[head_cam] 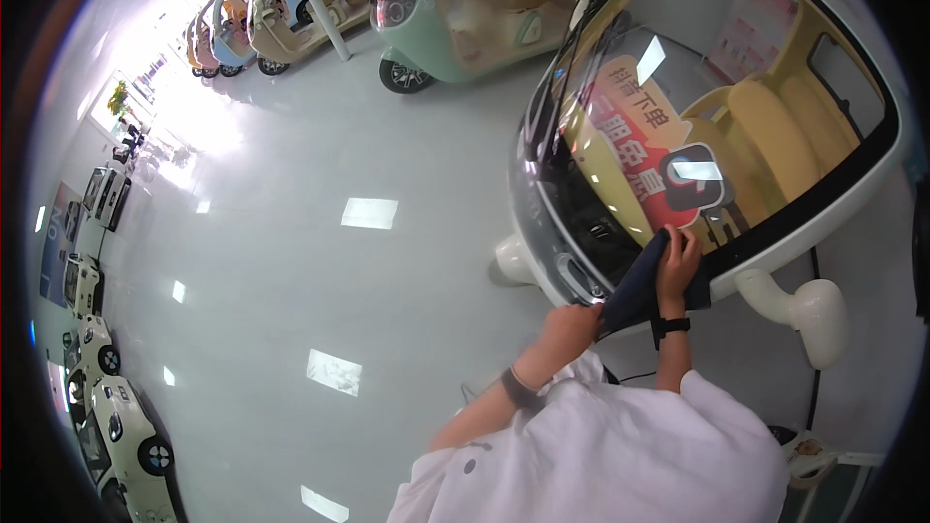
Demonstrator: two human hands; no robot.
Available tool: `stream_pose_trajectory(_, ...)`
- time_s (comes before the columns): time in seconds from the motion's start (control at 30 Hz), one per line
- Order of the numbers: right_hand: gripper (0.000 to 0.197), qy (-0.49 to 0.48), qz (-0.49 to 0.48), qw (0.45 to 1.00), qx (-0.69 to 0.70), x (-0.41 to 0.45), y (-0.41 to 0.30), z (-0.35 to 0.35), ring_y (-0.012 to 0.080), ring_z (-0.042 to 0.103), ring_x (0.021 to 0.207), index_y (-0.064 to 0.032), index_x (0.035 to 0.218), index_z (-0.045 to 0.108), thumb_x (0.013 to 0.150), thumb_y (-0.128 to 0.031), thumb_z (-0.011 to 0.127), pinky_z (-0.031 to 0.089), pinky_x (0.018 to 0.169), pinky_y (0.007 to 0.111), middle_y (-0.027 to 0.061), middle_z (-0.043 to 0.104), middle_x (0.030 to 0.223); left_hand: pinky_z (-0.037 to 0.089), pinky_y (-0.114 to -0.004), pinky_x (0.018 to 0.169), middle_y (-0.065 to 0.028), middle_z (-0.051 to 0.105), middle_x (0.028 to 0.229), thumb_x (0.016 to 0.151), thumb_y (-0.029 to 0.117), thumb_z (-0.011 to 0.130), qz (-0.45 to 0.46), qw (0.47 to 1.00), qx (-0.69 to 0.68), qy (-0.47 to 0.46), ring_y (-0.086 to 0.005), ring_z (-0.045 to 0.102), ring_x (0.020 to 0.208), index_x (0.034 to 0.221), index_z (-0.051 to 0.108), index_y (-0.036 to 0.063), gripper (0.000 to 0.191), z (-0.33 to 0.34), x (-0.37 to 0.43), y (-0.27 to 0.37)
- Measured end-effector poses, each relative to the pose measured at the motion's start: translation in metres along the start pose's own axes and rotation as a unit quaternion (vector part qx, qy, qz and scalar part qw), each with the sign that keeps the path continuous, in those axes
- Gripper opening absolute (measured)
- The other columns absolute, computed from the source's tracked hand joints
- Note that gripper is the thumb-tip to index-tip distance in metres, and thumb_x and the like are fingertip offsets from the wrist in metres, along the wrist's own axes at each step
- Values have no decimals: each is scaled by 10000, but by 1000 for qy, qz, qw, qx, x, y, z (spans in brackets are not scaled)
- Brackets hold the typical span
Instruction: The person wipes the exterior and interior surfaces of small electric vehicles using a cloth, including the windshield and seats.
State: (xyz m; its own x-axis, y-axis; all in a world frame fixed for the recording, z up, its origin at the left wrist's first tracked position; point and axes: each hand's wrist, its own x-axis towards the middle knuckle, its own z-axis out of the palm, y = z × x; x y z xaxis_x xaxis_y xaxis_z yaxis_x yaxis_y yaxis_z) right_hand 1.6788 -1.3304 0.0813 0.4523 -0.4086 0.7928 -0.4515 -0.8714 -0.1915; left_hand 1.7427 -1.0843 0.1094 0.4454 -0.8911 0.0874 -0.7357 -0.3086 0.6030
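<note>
A dark blue cloth (633,292) is stretched between my two hands at the lower front corner of a small white vehicle's windshield (763,243). My left hand (570,334) is closed on the cloth's lower left end, beside the headlight (581,274). Higher up, my right hand (678,260) grips the upper part of the cloth against the glass, its fingers bent over the edge. A red and orange sign (632,138) with writing shows through the windshield, in front of yellow seats (763,123). Part of the cloth lies behind my right hand and wrist.
A white side mirror (821,316) sticks out right of my right arm. Wipers (559,102) cross the windshield's far side. Beyond stands a mint green three-wheeler (450,51), with more three-wheelers and a pole (316,0). Small white cars (127,428) line the left side.
</note>
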Motion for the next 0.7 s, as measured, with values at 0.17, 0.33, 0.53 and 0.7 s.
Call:
stream_pose_trajectory(0.17, 253, -72, -22, 997, -26, -35, -50, 64, 307, 569, 967, -115, 1098, 677, 866, -27, 625, 474, 834, 415, 89, 568, 1054, 486, -461, 584, -167, 623, 697, 928, 254, 584, -14, 999, 7, -38, -376, 619, 662, 902, 624, 60, 199, -27, -12, -62)
stream_pose_trajectory(0.33, 239, -92, -50, 994, -19, -35, -99, 142, 294, 580, 953, -127, 1085, 680, 866, -45, 629, 483, 808, 408, 79, 576, 1036, 490, -449, 585, -155, 628, 699, 944, 232, 553, -49, 997, 9, -66, -366, 626, 666, 912, 624, 65, 184, -71, 5, -145)
stream_pose_trajectory(0.53, 233, -141, 8, 989, -36, -39, -144, 208, 286, 597, 951, -148, 1089, 689, 875, -78, 629, 493, 809, 407, 78, 595, 1056, 498, -418, 580, -122, 656, 728, 946, 246, 536, 19, 988, 74, -133, -313, 660, 702, 941, 638, 105, 175, -116, 45, -235)
stream_pose_trajectory(0.7, 234, -229, 10, 972, 60, -33, -178, 302, 285, 595, 958, -134, 1079, 677, 861, -83, 609, 495, 815, 393, 82, 594, 1052, 494, -410, 571, -111, 662, 725, 928, 256, 557, 32, 986, 72, -149, -319, 657, 682, 808, 658, 96, 224, -157, 105, -301)
